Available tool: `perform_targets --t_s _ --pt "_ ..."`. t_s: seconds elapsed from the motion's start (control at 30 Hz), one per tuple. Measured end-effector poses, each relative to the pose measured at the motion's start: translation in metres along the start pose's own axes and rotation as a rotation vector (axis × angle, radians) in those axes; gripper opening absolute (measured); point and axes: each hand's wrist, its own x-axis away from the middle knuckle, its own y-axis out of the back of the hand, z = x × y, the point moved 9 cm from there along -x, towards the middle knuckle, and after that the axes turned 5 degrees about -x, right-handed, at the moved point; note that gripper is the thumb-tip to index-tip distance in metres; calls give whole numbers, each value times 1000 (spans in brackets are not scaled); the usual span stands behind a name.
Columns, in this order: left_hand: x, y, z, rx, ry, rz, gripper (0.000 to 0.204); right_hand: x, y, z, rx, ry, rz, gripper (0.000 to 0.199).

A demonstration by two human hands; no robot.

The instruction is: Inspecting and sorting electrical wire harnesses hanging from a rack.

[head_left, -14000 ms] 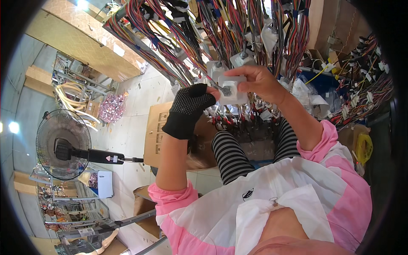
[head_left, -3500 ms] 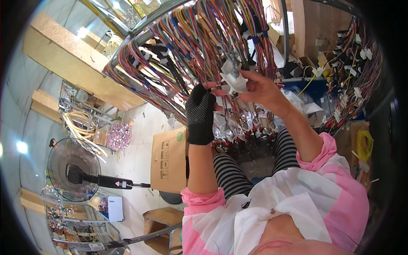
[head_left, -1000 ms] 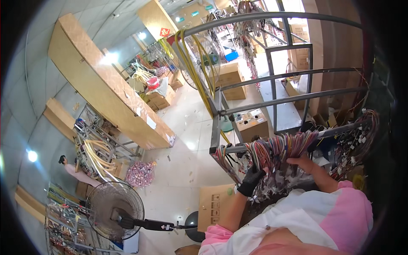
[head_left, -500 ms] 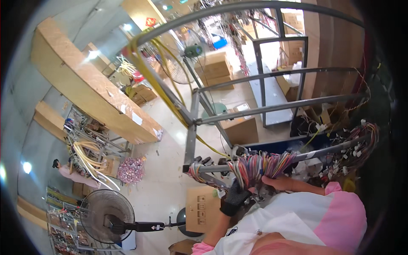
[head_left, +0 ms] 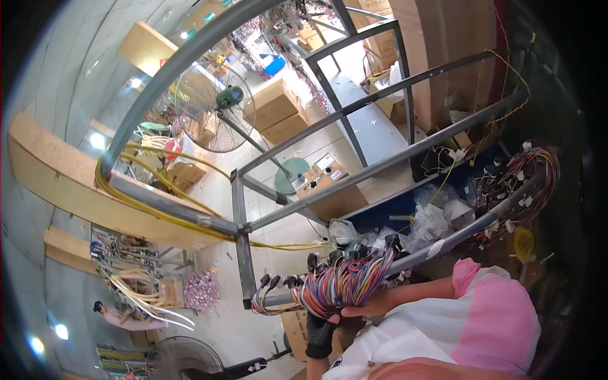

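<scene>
A thick bundle of multicoloured wires (head_left: 345, 282) hangs draped over the lower grey metal rail, with black connectors along its top. My left hand (head_left: 322, 332), in a dark fingerless-looking glove, is closed on the lower side of the bundle. Bare and close beside it, my right hand (head_left: 368, 306) presses its fingers against the underside of the same wires. The fingertips of both hands are partly hidden by the wires. Left of the bundle, a smaller group of wires (head_left: 269, 301) loops over the rail near its corner post.
The grey metal frame (head_left: 239, 209) rises before me, yellow cables (head_left: 158, 206) wound on its left. More wires (head_left: 538, 171) hang at the rail's right end. Clear plastic bags (head_left: 430, 221) lie in a blue bin behind the rail. Fans (head_left: 183, 358) and cardboard boxes (head_left: 332, 196) stand around.
My view has turned, so the frame sits lower and more tilted in the picture. My right hand has come closer to my left hand under the wire bundle.
</scene>
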Motion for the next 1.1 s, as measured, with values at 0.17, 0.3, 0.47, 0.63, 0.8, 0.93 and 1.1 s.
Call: perform_targets --t_s 0.17,0.3,0.47,0.63,0.8,0.93,1.1 --pt "-6 21 -14 -84 -98 -69 79 -17 -20 -1 -178 -54 188 42" --pt "-6 47 -10 -178 -229 -107 79 -32 -19 15 -169 46 23 37" --pt "0 37 -28 -232 -117 -133 72 -39 -22 6 -222 39 -11 34" --pt "-10 47 -8 -208 6 -48 64 -44 -34 -12 -220 -39 131 32" --pt "-34 35 21 -126 71 269 79 -26 -12 -61 -74 -197 -88 34" --pt "-56 12 23 -196 -137 447 83 4 14 -77 -52 -285 -235 39" --pt "-56 -4 1 -255 -343 597 85 26 21 -20 -285 -273 -495 43"
